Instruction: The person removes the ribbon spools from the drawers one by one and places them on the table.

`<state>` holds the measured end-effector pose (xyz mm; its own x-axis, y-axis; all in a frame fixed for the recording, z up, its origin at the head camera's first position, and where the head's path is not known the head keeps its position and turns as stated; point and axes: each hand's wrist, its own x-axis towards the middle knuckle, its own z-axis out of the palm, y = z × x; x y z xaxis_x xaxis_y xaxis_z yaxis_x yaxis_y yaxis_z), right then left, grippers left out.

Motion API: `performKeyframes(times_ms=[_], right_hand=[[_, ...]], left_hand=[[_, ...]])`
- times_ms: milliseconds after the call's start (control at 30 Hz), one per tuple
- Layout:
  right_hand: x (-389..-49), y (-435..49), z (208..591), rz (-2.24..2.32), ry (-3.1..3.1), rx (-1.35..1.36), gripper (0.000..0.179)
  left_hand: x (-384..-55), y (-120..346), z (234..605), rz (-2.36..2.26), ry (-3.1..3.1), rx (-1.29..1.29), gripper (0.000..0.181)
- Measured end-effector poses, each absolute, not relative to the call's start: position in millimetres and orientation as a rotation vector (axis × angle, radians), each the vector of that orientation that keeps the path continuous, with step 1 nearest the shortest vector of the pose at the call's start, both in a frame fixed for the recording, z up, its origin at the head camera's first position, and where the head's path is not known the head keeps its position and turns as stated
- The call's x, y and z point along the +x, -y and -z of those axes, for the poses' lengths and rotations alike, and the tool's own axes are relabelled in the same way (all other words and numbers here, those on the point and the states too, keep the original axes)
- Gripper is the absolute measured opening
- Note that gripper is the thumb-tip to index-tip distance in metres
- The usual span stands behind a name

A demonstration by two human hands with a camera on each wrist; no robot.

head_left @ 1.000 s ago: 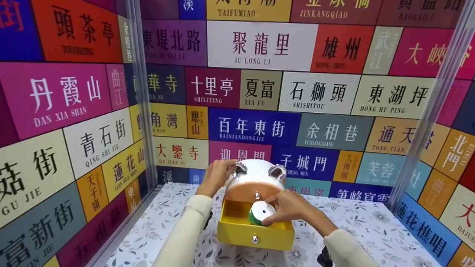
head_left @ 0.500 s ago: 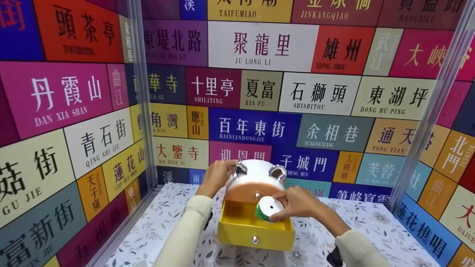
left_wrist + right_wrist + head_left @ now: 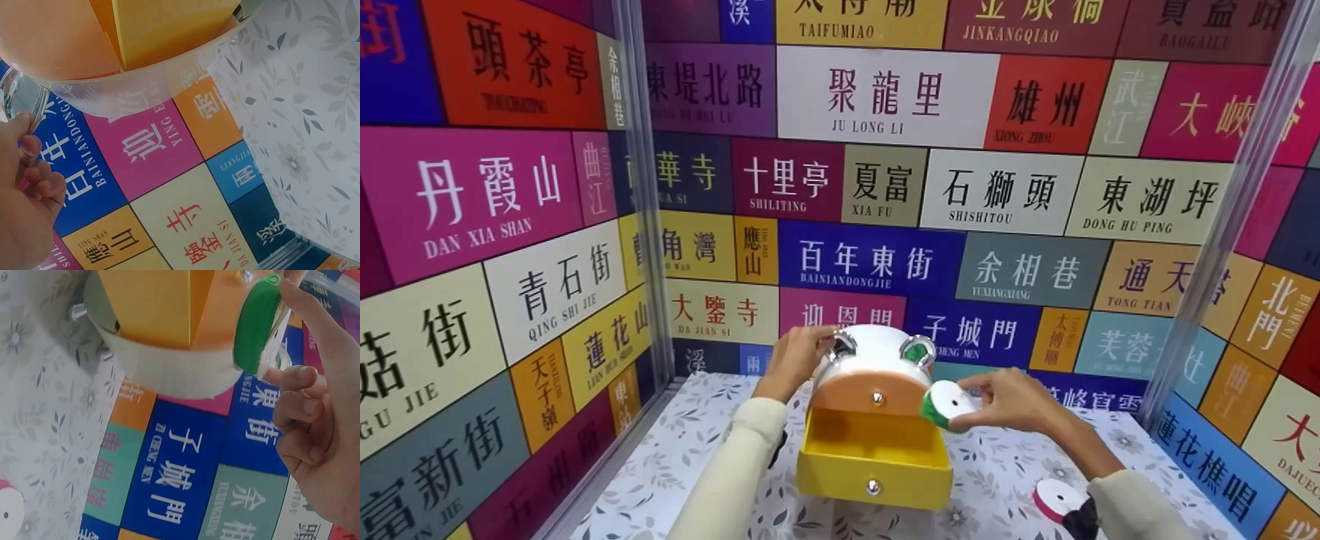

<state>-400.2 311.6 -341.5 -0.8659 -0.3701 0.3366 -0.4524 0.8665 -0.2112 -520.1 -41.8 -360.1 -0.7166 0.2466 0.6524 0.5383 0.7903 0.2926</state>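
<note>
A small rounded white drawer box (image 3: 877, 337) with silver ring ears stands on the table, its lower yellow drawer (image 3: 874, 480) pulled out. My left hand (image 3: 793, 360) holds the ring ear (image 3: 25, 95) on the box's left side. Thumb and fingers of my right hand (image 3: 1012, 401) pinch a spool of green ribbon (image 3: 949, 409) by its white discs, tilted, beside the box's upper right front. From the right wrist, the green ribbon (image 3: 256, 326) shows edge-on, overlapping the box. The visible inside of the drawer is bare yellow.
A spool of red ribbon (image 3: 1054, 499) lies on the leaf-patterned table cover (image 3: 982, 487), close to the right sleeve. An orange upper drawer (image 3: 851, 391) with a round knob sits above the yellow one. Panels printed with Chinese characters (image 3: 870, 255) enclose the table.
My right hand has moved from over the yellow drawer to the right, carrying the green ribbon spool. The red ribbon spool has come into sight by the sleeve. My left hand stays at the ear.
</note>
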Motion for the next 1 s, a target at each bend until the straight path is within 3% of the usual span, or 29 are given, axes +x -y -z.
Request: performKeyframes(times_ms=[667, 1000], right_hand=[[-418.6, -400.9, 401.2, -0.551, 2.900, 0.078, 0.090], [-418.2, -419.0, 438.7, -0.540, 2.954, -0.027, 0.092]], left_hand=[[-522.6, 40.8, 354.5, 0.672, 2.369, -0.572, 0.030], [-519.2, 41.9, 360.8, 0.674, 2.389, -0.557, 0.031]])
